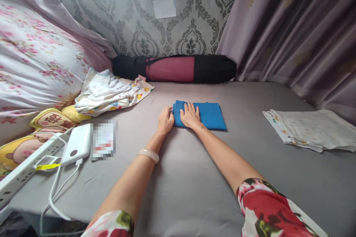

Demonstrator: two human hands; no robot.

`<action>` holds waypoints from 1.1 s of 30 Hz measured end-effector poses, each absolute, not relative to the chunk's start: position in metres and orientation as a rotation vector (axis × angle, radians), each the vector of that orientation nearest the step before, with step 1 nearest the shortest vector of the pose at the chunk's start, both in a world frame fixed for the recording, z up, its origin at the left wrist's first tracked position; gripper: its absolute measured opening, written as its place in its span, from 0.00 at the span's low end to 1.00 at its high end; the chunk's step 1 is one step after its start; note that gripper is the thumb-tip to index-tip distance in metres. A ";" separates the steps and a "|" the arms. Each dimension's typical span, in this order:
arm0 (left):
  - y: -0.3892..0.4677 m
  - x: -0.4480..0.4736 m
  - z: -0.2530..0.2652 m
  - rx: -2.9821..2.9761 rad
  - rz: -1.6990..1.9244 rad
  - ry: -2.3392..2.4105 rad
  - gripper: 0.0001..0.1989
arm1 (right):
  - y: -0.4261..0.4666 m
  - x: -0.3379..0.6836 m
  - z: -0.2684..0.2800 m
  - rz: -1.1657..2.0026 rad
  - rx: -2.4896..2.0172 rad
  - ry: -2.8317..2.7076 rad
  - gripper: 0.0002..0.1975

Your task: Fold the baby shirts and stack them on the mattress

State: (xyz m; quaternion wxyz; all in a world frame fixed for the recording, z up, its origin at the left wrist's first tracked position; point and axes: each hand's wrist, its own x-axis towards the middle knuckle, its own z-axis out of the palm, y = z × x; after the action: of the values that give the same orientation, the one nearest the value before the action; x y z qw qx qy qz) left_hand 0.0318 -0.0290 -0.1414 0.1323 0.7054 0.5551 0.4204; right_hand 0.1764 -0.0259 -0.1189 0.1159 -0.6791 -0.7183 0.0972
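Note:
A folded blue cloth lies flat on the grey bed sheet, in the middle of the view. At its left edge is my left hand, its fingers curled closed on the fold; the fingertips are partly hidden. My right hand rests palm down on top of the cloth, with fingers stretched out and spread. A pale bangle circles my left wrist.
A stack of folded pale cloths lies at right. Crumpled white cloths sit back left, beside a floral pillow. Nearer are a white power bank, cables and a power strip. A black and maroon bag lies along the wall.

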 end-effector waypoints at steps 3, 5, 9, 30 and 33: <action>-0.030 0.032 -0.140 1.982 1.241 1.639 0.15 | -0.026 0.178 -0.115 0.308 -2.029 -2.134 0.31; -0.030 0.033 -0.139 1.931 1.253 1.665 0.15 | -0.025 0.177 -0.109 0.334 -2.059 -2.149 0.31; -0.031 0.032 -0.135 1.820 1.289 1.720 0.16 | -0.021 0.166 -0.098 0.300 -2.062 -2.158 0.31; -0.032 0.031 -0.128 1.628 1.326 1.803 0.17 | -0.019 0.139 -0.098 0.319 -1.902 -2.312 0.31; -0.033 0.031 -0.126 1.622 1.310 1.797 0.17 | -0.033 0.139 -0.098 0.259 -1.837 -2.373 0.31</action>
State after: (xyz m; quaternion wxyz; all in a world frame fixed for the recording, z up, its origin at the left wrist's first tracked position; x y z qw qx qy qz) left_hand 0.0313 -0.0334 -0.1262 0.1932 0.5783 0.6406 0.4668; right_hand 0.1392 -0.0329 -0.0983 0.0645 -0.6085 -0.7862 0.0858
